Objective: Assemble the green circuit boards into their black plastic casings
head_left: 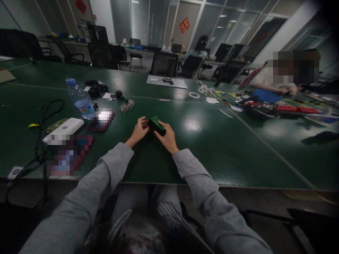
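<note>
A small black box with a green circuit board (156,121) on its upper face is held just above or on the green table; the gap below it is hard to make out. My right hand (167,135) grips its right end, thumb and fingers closed around it. At the box's left end, my left hand (140,131) has its fingers curled against the edge. Both grey sleeves reach in from the bottom of the view. The underside of the box is hidden.
Left on the table (212,151) are a water bottle (81,100), a white power bank (65,130), phones, black cables and eyeglasses (127,106). A white board (166,82) lies ahead. At right are a white ring (194,95), tangled wires, tools and a seated person (272,79).
</note>
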Motion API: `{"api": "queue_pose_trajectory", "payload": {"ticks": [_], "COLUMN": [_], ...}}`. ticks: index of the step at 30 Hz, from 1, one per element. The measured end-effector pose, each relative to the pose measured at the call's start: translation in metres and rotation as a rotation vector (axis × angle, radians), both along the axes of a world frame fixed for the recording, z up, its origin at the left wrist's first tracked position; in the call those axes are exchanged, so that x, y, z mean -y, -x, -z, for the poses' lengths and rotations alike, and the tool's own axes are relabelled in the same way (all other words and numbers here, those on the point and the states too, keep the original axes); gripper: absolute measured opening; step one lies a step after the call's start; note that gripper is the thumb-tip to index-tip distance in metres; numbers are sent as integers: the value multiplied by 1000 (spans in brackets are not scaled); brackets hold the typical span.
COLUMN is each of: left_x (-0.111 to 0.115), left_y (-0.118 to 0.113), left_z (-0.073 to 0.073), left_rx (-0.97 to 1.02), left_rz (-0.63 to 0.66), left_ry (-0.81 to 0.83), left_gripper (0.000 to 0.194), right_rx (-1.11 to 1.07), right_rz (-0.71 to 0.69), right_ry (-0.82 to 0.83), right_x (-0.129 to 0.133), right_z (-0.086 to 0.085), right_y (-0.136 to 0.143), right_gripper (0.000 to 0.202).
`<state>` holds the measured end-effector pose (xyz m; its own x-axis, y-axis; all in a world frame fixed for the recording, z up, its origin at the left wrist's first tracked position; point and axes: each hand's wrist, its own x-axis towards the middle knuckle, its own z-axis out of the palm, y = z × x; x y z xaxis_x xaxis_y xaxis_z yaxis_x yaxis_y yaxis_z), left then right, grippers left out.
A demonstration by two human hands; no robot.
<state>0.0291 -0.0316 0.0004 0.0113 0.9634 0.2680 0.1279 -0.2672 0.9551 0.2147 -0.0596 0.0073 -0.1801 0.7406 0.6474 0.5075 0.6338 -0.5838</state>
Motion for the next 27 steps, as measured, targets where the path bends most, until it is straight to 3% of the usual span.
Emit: {"api": "queue_pose_trajectory", "payload": {"ticks": [3,6,12,27], "left_x": [1,5,4,-2], "left_y": [-11,-19,-16,-5], "left_z": [-3,-8,-12,-13], "left_rx": [374,540,602,592], "left_rz": [121,213,121,169], "left_ry": [286,393,433,440], "left_gripper": [36,35,40,38], "right_rx": [13,65,126,57], "right_rz": [53,90,57,-16], "right_ry": [-34,-40,30,14], "right_x": [0,2,5,1], "right_z": [-1,0,2,2], "right_y": [2,9,29,29], "right_gripper": [47,48,55,51]}}
